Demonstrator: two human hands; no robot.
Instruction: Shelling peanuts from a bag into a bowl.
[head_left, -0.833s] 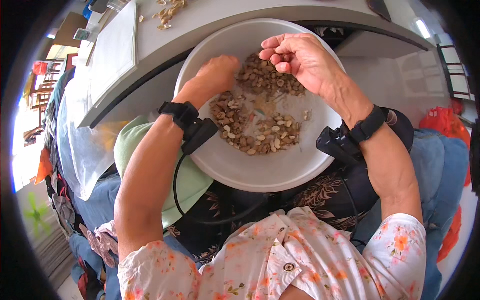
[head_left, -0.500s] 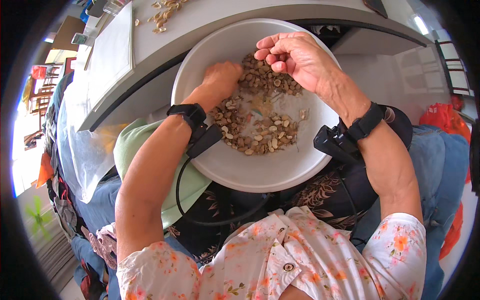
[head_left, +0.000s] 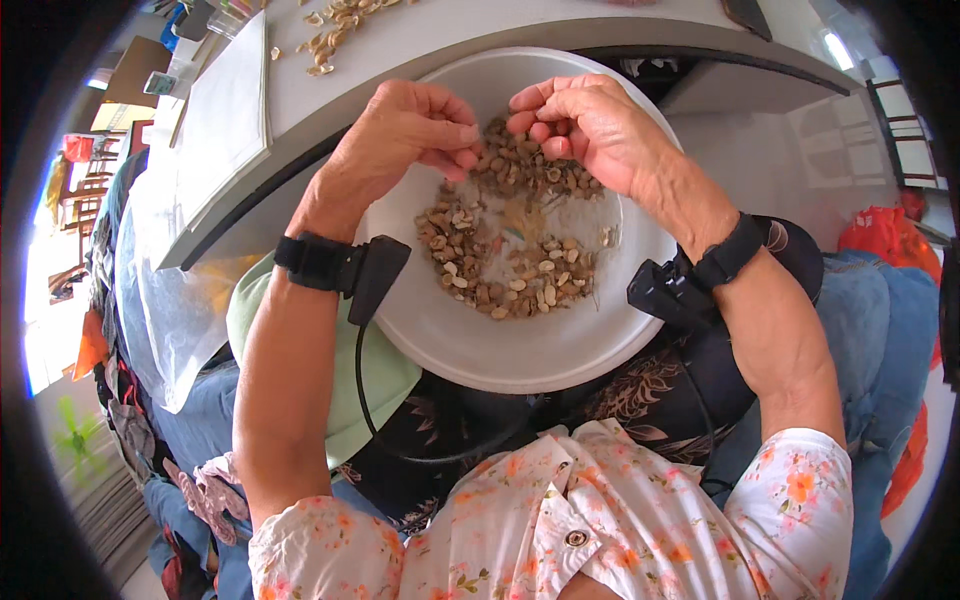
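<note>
The brown shells (head_left: 525, 262), most likely from nuts, lie in the bottom of the wide white bowl (head_left: 520, 382), below both hands and mostly on the person's side of them. They form a rough curve open to the right, around a barer patch of fine crumbs; single pieces point every which way. The far clump is just under and beside the right hand's fingertips, while the left hand is just off that clump's left edge. The shells look dry, dull brown, with paler cream ones toward the near side. The left hand (head_left: 415, 135) has thumb and fingers drawn nearly together; whether it pinches anything, I cannot tell. The right hand (head_left: 600, 130) is half curled, palm partly turned in, its contents unclear. Beyond the bowl, the grey desk (head_left: 460, 40) carries paler shell pieces (head_left: 335, 35) and white papers (head_left: 225, 110)
</note>
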